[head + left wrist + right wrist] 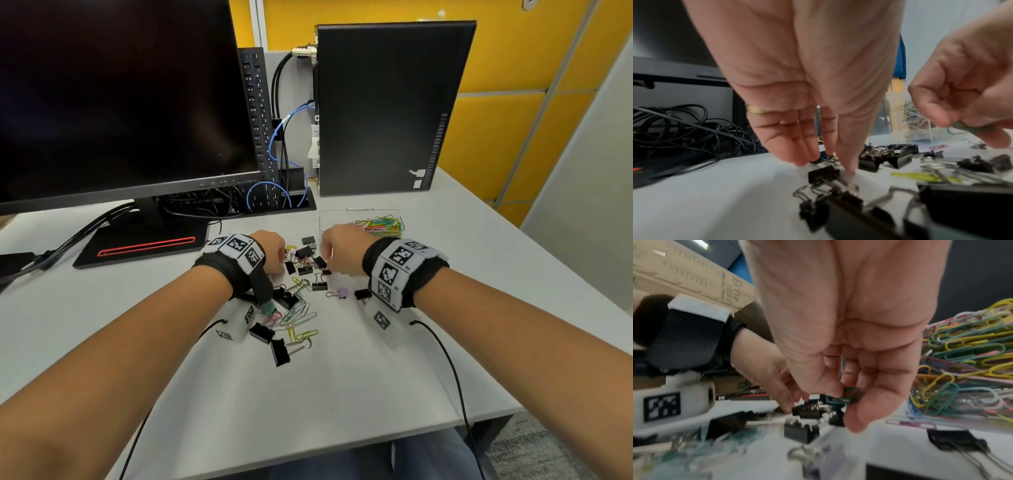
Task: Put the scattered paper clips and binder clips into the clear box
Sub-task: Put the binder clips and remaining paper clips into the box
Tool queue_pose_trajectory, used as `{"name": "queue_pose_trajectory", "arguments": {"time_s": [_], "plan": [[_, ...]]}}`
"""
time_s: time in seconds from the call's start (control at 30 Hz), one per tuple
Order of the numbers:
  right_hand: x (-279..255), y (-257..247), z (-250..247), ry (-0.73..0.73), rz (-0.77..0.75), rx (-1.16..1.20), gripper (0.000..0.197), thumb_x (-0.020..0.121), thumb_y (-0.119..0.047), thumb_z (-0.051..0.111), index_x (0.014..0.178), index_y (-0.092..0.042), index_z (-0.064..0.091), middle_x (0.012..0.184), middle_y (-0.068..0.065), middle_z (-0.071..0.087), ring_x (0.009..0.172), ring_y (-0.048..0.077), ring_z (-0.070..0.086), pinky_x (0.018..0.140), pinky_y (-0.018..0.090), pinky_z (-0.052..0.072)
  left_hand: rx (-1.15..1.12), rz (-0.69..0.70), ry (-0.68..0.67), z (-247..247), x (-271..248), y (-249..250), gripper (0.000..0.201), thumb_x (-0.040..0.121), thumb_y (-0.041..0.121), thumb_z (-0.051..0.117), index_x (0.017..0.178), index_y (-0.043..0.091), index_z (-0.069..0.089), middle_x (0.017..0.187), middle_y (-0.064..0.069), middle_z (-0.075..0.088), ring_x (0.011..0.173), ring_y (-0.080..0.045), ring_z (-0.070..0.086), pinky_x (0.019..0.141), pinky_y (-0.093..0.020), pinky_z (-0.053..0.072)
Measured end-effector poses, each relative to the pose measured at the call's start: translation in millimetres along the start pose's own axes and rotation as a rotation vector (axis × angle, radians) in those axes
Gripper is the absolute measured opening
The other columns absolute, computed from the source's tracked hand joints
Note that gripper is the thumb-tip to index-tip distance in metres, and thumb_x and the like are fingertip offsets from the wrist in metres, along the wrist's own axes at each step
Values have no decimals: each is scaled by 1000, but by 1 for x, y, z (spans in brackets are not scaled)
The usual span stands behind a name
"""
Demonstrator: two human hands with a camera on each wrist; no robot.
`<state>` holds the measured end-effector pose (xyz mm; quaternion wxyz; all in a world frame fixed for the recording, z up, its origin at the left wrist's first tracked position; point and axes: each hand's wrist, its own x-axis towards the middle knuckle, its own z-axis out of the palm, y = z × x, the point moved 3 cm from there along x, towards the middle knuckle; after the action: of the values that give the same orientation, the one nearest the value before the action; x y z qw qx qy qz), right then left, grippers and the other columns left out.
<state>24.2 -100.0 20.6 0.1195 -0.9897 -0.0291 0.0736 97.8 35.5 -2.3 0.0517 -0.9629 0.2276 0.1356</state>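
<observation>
The right hand (pixel 846 353) pinches a small green clip (pixel 851 395) between thumb and fingertips, lifted just above the pile, probably so that it can go to the clear box (pixel 363 214). This box stands on the far right of the table (pixel 376 370), close to the right hand and already holding many coloured paper clips (pixel 378 224). The left hand (pixel 807 97) holds nothing; its straight fingers (pixel 795 146) reach down to a black binder clip (pixel 823 173), perhaps to pick it up. More binder clips (pixel 274 337) lie scattered nearer the person.
</observation>
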Motion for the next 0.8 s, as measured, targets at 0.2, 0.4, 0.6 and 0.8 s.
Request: {"name": "queue_pose_trajectory", "arguments": {"time_s": [0.2,0.4,0.6,0.8], "plan": [[1,11,-44,303,17,94,32,89,2,41,106,-8,66,116,8,62,110,27,57,96,33,48,13,4,-6,-4,-5,-6,29,91,10,51,118,13,62,127,-8,58,118,-26,53,94,-29,43],[9,36,-53,329,132,-89,32,85,6,46,107,-6,67,112,13,65,109,33,58,93,39,51,-53,92,42,-3,-9,-3,17,86,10,56,98,16,66,111,-3,66,104,-23,59,85,-29,46],[11,46,-40,312,214,-70,31,87,-1,45,104,-11,69,107,11,68,99,32,63,87,41,54,60,19,-25,-5,-10,0,27,89,5,54,113,11,64,122,-7,61,113,-25,56,88,-27,45],[6,29,-37,314,87,-33,28,89,-5,50,102,-15,72,110,7,68,106,29,60,93,39,51,147,-83,-76,-1,-14,-18,31,73,26,72,100,11,69,104,-7,70,95,-25,66,84,-32,55]]}}
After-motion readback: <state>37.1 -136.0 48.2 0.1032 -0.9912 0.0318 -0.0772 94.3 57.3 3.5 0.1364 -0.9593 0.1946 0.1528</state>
